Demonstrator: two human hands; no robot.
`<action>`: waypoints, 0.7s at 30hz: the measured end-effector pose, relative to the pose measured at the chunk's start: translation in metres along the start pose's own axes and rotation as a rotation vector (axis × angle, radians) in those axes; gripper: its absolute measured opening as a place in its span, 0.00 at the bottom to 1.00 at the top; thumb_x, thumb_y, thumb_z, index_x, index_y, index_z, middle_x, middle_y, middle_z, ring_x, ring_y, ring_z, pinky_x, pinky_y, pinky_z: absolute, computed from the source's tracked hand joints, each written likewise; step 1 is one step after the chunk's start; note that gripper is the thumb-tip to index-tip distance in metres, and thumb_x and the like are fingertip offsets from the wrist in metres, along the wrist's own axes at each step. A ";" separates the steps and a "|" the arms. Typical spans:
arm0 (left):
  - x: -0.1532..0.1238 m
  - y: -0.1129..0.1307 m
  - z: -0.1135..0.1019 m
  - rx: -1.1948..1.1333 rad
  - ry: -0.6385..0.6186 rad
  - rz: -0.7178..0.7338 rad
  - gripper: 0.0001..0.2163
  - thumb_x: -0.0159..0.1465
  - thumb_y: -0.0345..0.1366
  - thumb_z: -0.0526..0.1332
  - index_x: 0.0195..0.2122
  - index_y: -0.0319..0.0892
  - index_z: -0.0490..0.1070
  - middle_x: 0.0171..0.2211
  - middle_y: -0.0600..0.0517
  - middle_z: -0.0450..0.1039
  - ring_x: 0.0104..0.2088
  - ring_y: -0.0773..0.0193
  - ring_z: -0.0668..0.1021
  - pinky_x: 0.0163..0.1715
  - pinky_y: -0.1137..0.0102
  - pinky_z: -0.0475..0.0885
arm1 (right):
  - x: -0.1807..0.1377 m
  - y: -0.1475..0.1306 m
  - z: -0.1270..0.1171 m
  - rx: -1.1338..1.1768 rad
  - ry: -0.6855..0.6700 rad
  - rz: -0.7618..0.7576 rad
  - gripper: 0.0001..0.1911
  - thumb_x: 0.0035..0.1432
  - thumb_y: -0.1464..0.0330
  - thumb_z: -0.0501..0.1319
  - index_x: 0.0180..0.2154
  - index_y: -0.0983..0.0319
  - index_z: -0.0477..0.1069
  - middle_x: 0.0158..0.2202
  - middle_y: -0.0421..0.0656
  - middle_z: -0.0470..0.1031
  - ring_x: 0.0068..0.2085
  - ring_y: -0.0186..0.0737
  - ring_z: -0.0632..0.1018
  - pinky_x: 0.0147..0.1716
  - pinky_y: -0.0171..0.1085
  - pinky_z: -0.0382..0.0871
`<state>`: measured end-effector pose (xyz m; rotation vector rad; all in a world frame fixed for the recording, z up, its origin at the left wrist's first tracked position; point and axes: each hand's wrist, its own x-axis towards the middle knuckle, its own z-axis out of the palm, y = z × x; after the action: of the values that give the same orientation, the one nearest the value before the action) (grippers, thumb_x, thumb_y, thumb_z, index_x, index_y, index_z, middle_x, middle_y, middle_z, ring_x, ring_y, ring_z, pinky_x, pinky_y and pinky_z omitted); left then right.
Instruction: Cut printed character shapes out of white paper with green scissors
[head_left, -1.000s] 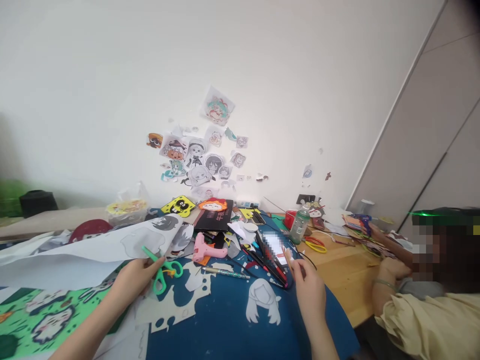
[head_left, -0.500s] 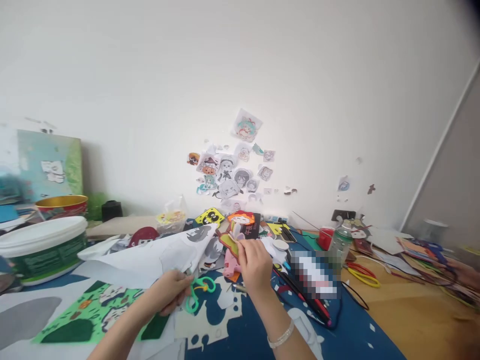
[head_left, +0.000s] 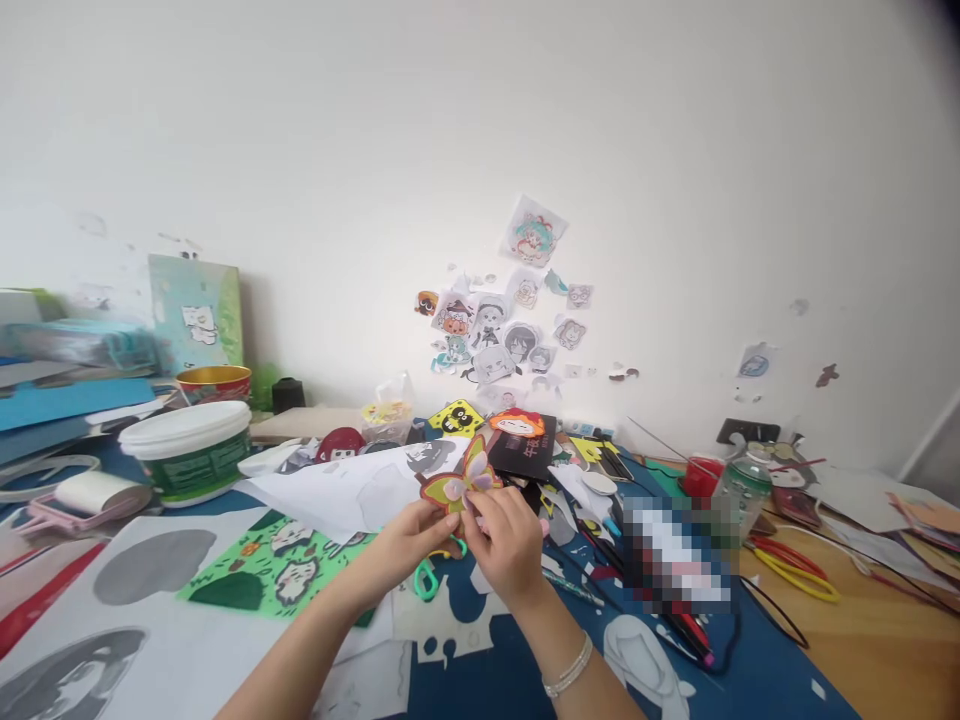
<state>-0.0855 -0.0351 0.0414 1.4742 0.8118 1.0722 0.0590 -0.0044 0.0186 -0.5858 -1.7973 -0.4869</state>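
A paper butterfly, yellow-green with pinkish white wing patches, is upright between my two hands. My right hand, with a beaded bracelet on its wrist, pinches its lower right part. The fingers of my left hand are closed at its lower left edge. Just below them are green-handled scissors; the blades are hidden, and whether they touch my left hand I cannot tell. Behind my hands a white paper sheet lies with a printed dark-haired figure. Under the scissors is a cut-out paper scrap.
A white-lidded tub and a tape dispenser stand at the left. A green decorated sheet lies before them. Pens, a bottle and cables are at the right. Drawings stick to the wall.
My left hand has moved up and right to the butterfly, away from the scissors' handles. The butterfly now faces me with its wings spread. The view has turned left.
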 end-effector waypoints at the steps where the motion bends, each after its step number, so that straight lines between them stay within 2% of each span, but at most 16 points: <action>1: 0.000 0.000 0.000 0.001 -0.001 0.003 0.14 0.57 0.45 0.57 0.32 0.38 0.69 0.29 0.51 0.69 0.32 0.64 0.71 0.36 0.66 0.68 | 0.001 -0.001 -0.002 0.024 -0.007 0.016 0.05 0.55 0.72 0.56 0.36 0.64 0.68 0.27 0.45 0.73 0.30 0.40 0.72 0.30 0.37 0.66; 5: 0.000 0.003 0.002 0.002 0.038 -0.006 0.15 0.56 0.47 0.57 0.29 0.38 0.69 0.28 0.52 0.69 0.31 0.64 0.71 0.35 0.67 0.68 | 0.003 -0.005 -0.007 0.055 0.011 0.046 0.05 0.55 0.73 0.55 0.35 0.63 0.68 0.27 0.45 0.73 0.32 0.39 0.72 0.31 0.37 0.66; 9: 0.001 0.004 0.004 0.002 0.079 0.007 0.15 0.56 0.47 0.57 0.33 0.39 0.67 0.27 0.53 0.70 0.29 0.64 0.72 0.33 0.67 0.68 | 0.003 -0.007 -0.010 -0.010 0.086 0.101 0.06 0.54 0.74 0.55 0.35 0.62 0.67 0.27 0.44 0.72 0.30 0.39 0.72 0.30 0.37 0.66; 14: 0.001 0.004 0.002 0.062 0.035 0.003 0.15 0.58 0.48 0.54 0.33 0.40 0.65 0.24 0.53 0.69 0.26 0.65 0.71 0.30 0.70 0.66 | 0.004 -0.004 -0.010 0.013 0.183 0.394 0.09 0.53 0.69 0.57 0.38 0.63 0.64 0.31 0.46 0.68 0.34 0.42 0.70 0.32 0.40 0.66; 18: 0.000 0.003 0.001 0.029 0.043 0.000 0.13 0.60 0.47 0.51 0.33 0.40 0.62 0.27 0.54 0.68 0.23 0.69 0.67 0.27 0.72 0.64 | 0.000 0.000 -0.002 0.289 0.072 0.657 0.19 0.53 0.66 0.56 0.47 0.63 0.60 0.40 0.50 0.68 0.39 0.42 0.71 0.35 0.41 0.69; 21: -0.001 0.002 0.001 0.006 0.053 0.003 0.13 0.61 0.46 0.49 0.33 0.41 0.61 0.27 0.55 0.67 0.22 0.71 0.65 0.26 0.72 0.63 | -0.004 0.000 0.005 0.570 -0.022 0.811 0.20 0.55 0.65 0.55 0.50 0.63 0.58 0.43 0.51 0.69 0.41 0.42 0.73 0.35 0.39 0.71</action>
<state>-0.0847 -0.0371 0.0435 1.4579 0.8509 1.1158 0.0562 -0.0023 0.0136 -0.8336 -1.4554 0.5660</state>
